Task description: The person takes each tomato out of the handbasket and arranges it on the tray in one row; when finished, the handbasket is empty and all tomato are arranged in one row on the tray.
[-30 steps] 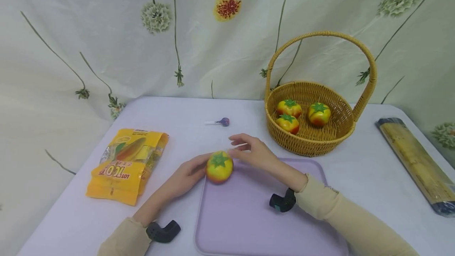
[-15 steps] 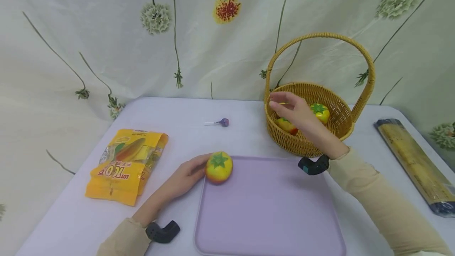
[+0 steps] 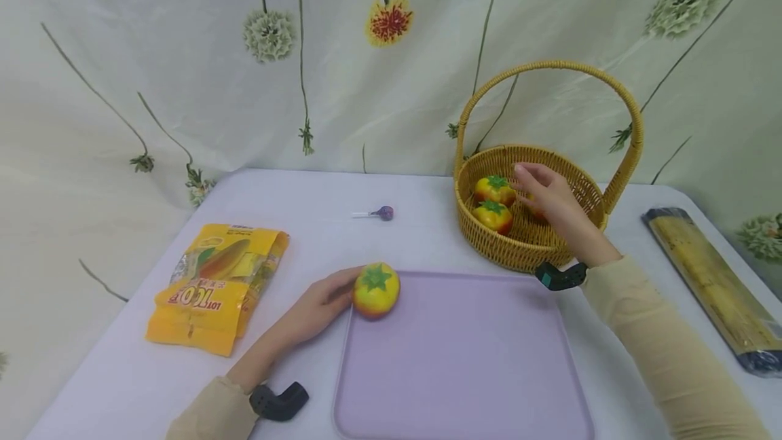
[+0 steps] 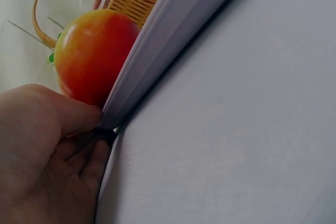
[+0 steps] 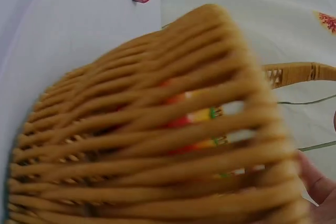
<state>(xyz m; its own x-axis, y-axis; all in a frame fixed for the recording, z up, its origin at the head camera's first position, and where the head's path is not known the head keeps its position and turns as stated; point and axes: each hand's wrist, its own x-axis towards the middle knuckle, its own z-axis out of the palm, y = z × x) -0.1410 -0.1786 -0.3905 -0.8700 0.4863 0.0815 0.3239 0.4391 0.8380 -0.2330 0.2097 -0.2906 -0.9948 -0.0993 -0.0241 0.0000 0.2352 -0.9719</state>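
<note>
Lilac tray (image 3: 464,358) lay on a white table (image 3: 305,223); a yellow-red fruit (image 3: 375,296) sat at the tray's far left corner. Left hand (image 3: 320,304) lay against the fruit's left side; only the left wrist view showed its thumb at the tray's rim beside the fruit, other fingers bent below. Could not tell whether they clamped fruit or rim. There the fruit's red underside showed; from the head, its green leafy top. Right hand (image 3: 556,199), fingers apart, hung over a wicker basket (image 3: 501,250) near the table's far edge. Head view gave three fruits (image 3: 493,217) inside, one mostly behind that hand; right wrist view caught only blurred slices of them through the weave.
</note>
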